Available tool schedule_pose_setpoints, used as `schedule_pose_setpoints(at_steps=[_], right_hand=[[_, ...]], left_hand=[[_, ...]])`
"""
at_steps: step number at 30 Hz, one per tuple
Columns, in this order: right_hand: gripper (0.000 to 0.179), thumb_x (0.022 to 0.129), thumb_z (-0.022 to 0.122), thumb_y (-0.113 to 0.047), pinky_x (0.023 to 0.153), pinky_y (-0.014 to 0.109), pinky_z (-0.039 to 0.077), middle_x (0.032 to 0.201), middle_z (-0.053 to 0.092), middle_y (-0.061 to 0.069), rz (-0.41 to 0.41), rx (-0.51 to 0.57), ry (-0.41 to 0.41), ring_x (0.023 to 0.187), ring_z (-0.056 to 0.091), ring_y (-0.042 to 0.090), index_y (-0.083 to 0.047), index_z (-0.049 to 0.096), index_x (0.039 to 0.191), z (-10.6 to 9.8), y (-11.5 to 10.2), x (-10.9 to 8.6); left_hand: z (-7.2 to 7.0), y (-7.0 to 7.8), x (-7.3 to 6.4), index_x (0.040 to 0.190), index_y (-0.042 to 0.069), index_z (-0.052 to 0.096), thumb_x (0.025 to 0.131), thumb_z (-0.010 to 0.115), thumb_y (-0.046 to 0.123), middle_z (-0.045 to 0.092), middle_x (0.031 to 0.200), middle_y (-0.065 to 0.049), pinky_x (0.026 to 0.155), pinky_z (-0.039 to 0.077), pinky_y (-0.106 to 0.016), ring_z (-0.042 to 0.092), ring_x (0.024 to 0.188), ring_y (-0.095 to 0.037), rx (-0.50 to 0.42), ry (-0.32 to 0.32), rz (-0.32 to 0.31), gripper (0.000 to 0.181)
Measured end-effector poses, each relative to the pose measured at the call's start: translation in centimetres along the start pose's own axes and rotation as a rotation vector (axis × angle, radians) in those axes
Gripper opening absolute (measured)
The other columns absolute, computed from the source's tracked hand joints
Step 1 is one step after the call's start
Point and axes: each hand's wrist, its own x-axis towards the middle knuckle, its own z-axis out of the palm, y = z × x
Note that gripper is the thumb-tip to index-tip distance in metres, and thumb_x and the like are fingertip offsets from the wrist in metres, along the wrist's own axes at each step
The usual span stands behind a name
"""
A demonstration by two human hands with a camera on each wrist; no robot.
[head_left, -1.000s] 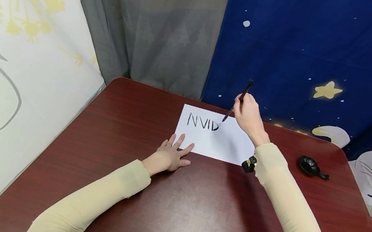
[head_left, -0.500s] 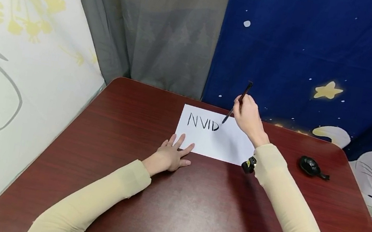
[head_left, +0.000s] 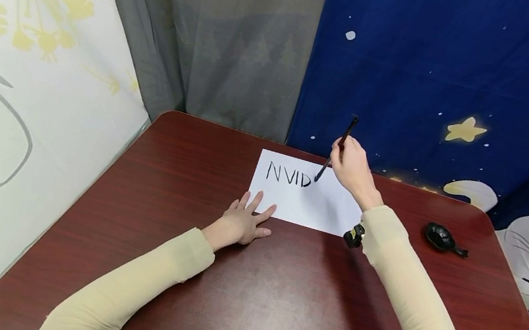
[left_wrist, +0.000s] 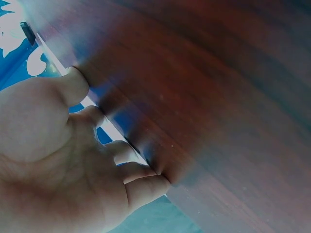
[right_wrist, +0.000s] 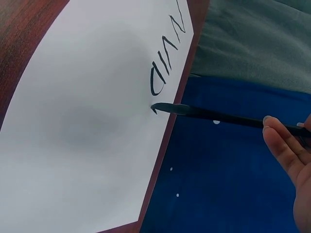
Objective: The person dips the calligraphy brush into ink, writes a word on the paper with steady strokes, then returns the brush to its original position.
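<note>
My right hand [head_left: 354, 164] grips a dark ink brush [head_left: 335, 150], held slanted with its upper end leaning away. The brush tip meets the white sheet of paper [head_left: 309, 211] just right of the black letters "NVID" [head_left: 289, 174]. In the right wrist view, a short dark stroke [right_wrist: 155, 111] shows at the tip of the brush [right_wrist: 214, 115], beside the D. My left hand [head_left: 243, 221] lies with fingers spread, fingertips on the paper's lower left corner. In the left wrist view, the left palm [left_wrist: 63, 145] shows with the fingertips down at the table surface.
A small black dish [head_left: 440, 237] with a short handle stands on the red-brown table [head_left: 274, 303], right of my right forearm. Grey and blue curtains [head_left: 387, 63] hang right behind the table's far edge. A white patterned wall [head_left: 48, 98] borders the left side.
The brush tip has moved slightly down the paper, toward the person, beside the D. The left hand has stayed in place on the corner.
</note>
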Motion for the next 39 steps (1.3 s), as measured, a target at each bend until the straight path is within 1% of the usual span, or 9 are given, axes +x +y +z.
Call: schedule_pose_setpoints(at_steps=[5, 14, 23, 28, 33, 36, 39], right_hand=[[0.023, 0.107, 0.042, -0.012, 0.067, 0.042, 0.050, 0.095, 0.058, 0.018, 0.014, 0.003, -0.010, 0.081, 0.057, 0.030, 0.004, 0.058, 0.106, 0.1, 0.1, -0.1], [0.022, 0.106, 0.043, -0.011, 0.067, 0.042, 0.048, 0.092, 0.058, 0.018, 0.000, 0.000, 0.003, 0.079, 0.055, 0.029, 0.004, 0.059, 0.103, -0.1, -0.1, -0.2], [0.022, 0.105, 0.044, -0.012, 0.066, 0.041, 0.052, 0.093, 0.060, 0.017, 0.018, 0.016, -0.021, 0.077, 0.061, 0.028, 0.003, 0.060, 0.102, -0.3, -0.4, -0.3], [0.022, 0.105, 0.044, -0.012, 0.064, 0.040, 0.051, 0.092, 0.060, 0.016, 0.018, 0.026, -0.023, 0.075, 0.060, 0.027, 0.003, 0.060, 0.102, -0.3, -0.5, -0.3], [0.021, 0.104, 0.046, -0.013, 0.062, 0.036, 0.047, 0.090, 0.059, 0.015, -0.007, 0.025, 0.027, 0.073, 0.056, 0.026, 0.002, 0.060, 0.101, -0.6, -0.4, -0.3], [0.020, 0.104, 0.046, -0.012, 0.060, 0.034, 0.043, 0.088, 0.058, 0.014, -0.041, 0.029, 0.073, 0.071, 0.053, 0.025, 0.001, 0.061, 0.100, -0.9, -0.3, -0.3], [0.019, 0.103, 0.047, -0.012, 0.060, 0.032, 0.042, 0.087, 0.058, 0.013, -0.082, 0.032, 0.108, 0.070, 0.053, 0.024, 0.001, 0.061, 0.100, -1.2, -0.3, -0.2]], left_hand=[[0.0, 0.0, 0.0, 0.164, 0.033, 0.012, 0.107, 0.035, 0.053, -0.005, 0.170, -0.008, 0.123, 0.014, -0.047, -0.002, 0.154, -0.035, 0.005, 0.001, 0.000, 0.064], [0.0, 0.0, -0.1, 0.164, 0.034, 0.011, 0.107, 0.034, 0.053, -0.006, 0.170, -0.008, 0.123, 0.014, -0.047, -0.003, 0.154, -0.035, 0.015, 0.001, 0.000, 0.064], [0.0, 0.1, -0.2, 0.164, 0.034, 0.011, 0.107, 0.033, 0.053, -0.005, 0.170, -0.007, 0.123, 0.013, -0.045, -0.002, 0.155, -0.033, 0.021, -0.005, -0.011, 0.064], [0.0, 0.1, -0.2, 0.164, 0.034, 0.011, 0.107, 0.033, 0.053, -0.005, 0.170, -0.007, 0.123, 0.013, -0.045, -0.003, 0.154, -0.033, 0.020, -0.007, -0.012, 0.064], [0.1, 0.0, 0.0, 0.164, 0.034, 0.011, 0.107, 0.034, 0.053, -0.005, 0.170, -0.007, 0.123, 0.013, -0.045, -0.003, 0.154, -0.033, 0.015, -0.006, -0.011, 0.064], [0.4, -0.1, 0.5, 0.164, 0.035, 0.011, 0.107, 0.033, 0.055, -0.005, 0.170, -0.007, 0.123, 0.013, -0.045, -0.003, 0.154, -0.034, 0.028, -0.009, -0.011, 0.064], [0.7, -0.3, 0.8, 0.164, 0.035, 0.010, 0.107, 0.032, 0.056, -0.006, 0.170, -0.008, 0.123, 0.014, -0.046, -0.003, 0.154, -0.034, 0.030, -0.006, -0.005, 0.065]])
